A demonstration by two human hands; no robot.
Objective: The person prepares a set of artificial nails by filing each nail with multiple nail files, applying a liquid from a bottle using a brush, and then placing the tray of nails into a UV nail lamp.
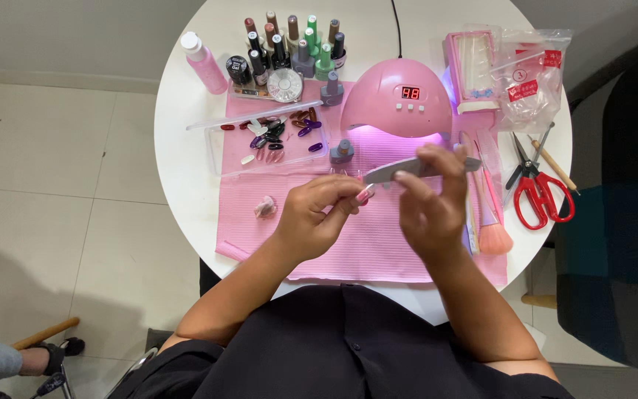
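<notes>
So I've got the grey nail file (416,169) pinched in my right hand (430,203), just in front of the pink nail lamp (400,100). My left hand (319,214) is curled shut around a pink fake nail (365,194), touching the file's tip, over the pink mat (378,244).

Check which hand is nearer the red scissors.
Right. The right hand, holding a grey nail file, sits just left of the red scissors in the picture. The left hand, pinching a small fake nail, is further off, beyond the right hand.
</notes>
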